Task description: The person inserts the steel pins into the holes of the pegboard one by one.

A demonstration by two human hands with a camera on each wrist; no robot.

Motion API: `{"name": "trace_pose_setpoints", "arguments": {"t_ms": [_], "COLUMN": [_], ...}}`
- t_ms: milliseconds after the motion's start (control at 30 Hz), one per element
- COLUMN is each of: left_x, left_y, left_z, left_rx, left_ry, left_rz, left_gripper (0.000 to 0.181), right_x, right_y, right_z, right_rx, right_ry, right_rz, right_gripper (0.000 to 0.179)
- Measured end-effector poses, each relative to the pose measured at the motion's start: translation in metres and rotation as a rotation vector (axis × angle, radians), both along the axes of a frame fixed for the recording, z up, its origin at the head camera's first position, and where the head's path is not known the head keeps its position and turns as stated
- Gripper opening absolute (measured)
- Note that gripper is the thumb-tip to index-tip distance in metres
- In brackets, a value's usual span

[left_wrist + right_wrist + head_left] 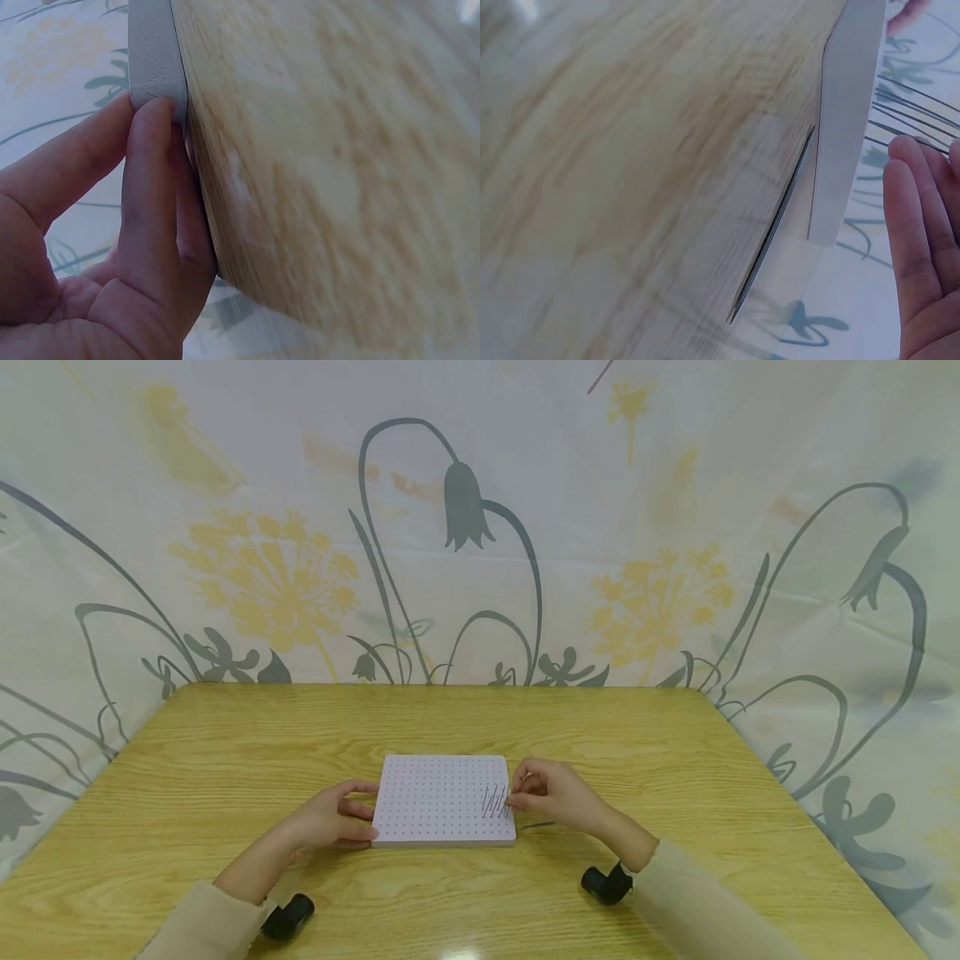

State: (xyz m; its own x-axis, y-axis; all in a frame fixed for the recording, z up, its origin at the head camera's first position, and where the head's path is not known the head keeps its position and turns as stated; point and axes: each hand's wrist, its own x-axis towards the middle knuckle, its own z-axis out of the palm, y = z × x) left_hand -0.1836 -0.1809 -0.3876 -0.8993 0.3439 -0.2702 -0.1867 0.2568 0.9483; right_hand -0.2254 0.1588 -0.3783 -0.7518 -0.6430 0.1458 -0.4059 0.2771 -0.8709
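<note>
A white pegboard with rows of small holes lies flat on the table. Several thin dark metal pins stand in its right side, slightly tilted. The left hand holds the board's left edge, its thumb at the near corner and fingers bent along the side. At the right edge, the right hand pinches a thin pin beside the standing ones; its lower end is hard to make out. On the table beside the board, below the right hand, lie loose dark pins, close together.
The wood-grain table ends at a wall covering with grey and yellow flowers. Black wrist devices sit at both sleeves, low over the table.
</note>
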Motion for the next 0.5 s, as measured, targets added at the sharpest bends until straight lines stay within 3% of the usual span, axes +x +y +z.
{"name": "trace_pose_setpoints", "arguments": {"t_ms": [233,500], "left_x": [0.0,0.0004], "left_y": [-0.0004,0.0], "left_z": [-0.0001,-0.0005], "left_rx": [0.003,0.0], "left_ry": [-0.004,-0.006], "left_rz": [-0.006,0.001], "left_gripper": [0.069,0.07], "right_x": [0.0035,0.0012], "right_y": [-0.0023,0.0], "right_z": [0.0009,-0.0014], "right_rx": [0.11,0.167], "right_ry": [0.102,0.118], "right_rz": [-0.014,-0.009], "right_gripper": [0.01,0.008]}}
